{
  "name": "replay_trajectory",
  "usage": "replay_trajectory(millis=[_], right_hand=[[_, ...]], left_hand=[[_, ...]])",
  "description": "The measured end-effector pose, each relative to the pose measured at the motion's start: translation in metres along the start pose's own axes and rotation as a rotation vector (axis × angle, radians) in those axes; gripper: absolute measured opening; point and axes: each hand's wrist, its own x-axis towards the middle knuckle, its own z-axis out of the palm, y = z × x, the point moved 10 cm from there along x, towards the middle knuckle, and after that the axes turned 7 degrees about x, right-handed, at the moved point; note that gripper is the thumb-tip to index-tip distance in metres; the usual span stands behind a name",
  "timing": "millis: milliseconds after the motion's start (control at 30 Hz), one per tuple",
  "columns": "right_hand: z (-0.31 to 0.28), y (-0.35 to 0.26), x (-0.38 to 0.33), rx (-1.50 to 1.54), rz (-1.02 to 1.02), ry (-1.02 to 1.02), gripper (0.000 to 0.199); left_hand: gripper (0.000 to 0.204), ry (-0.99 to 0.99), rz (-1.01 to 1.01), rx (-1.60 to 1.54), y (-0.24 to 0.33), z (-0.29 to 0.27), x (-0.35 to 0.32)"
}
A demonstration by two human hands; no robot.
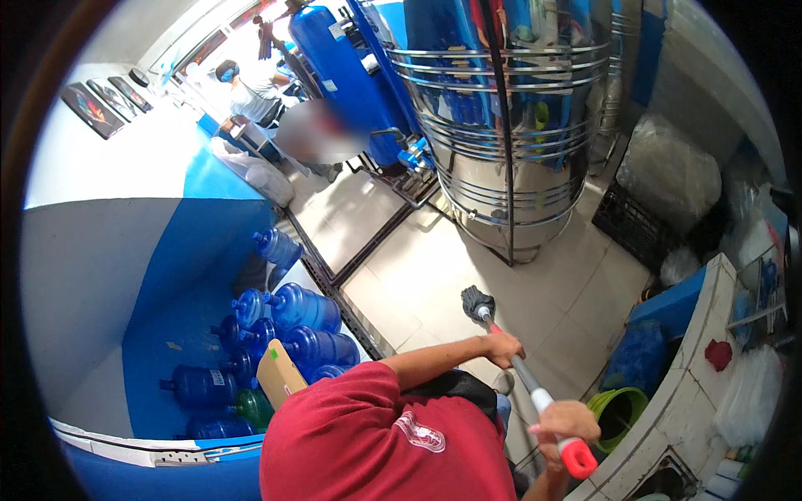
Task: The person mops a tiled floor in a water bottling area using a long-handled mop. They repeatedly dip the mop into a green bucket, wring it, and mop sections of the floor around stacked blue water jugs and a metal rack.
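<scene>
My left hand (503,348) is wrapped round the lower part of a mop (528,376), just above a red section of its handle. Nearer my body, my right hand (570,422) grips the upper handle by its white collar, just below the red end cap. The dark grey mop head (478,303) rests on the pale tiled floor (387,288), in front of a big steel tank (510,179). The handle slants from the tank toward the lower right.
Large blue water bottles (317,346) lie stacked at the left beside a floor drain channel (342,313). On the right stand a green bucket (639,409), a tiled counter (681,392) and a black crate (631,219). Other people (251,92) are at the far left, near a blue cylinder (347,79).
</scene>
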Motion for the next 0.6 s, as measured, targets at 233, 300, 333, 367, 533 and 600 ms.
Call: replay_trajectory(millis=[233, 300, 333, 367, 533, 600], right_hand=[[0.059, 0.094, 0.043, -0.182, -0.107, -0.051, 0.017], [0.089, 0.150, 0.072, 0.035, -0.055, -0.089, 0.013], [0.109, 0.188, 0.088, 0.139, 0.047, -0.144, 0.013], [0.123, 0.217, 0.103, 0.209, 0.080, -0.115, 0.012], [0.174, 0.335, 0.166, 0.337, 0.154, 0.080, 0.011], [0.192, 0.361, 0.188, 0.309, 0.144, 0.051, 0.013]], left_hand=[[0.034, 0.334, -0.459, -0.100, -0.120, -0.066, -0.069], [0.043, 0.481, -0.370, -0.254, -0.137, -0.099, -0.092], [0.050, 0.619, -0.294, -0.280, -0.140, -0.117, -0.105], [0.057, 0.697, -0.364, -0.268, -0.154, -0.127, -0.119], [0.070, 0.899, -0.668, -0.220, -0.211, -0.129, -0.191], [0.068, 0.912, -0.691, -0.335, -0.233, -0.113, -0.214]])
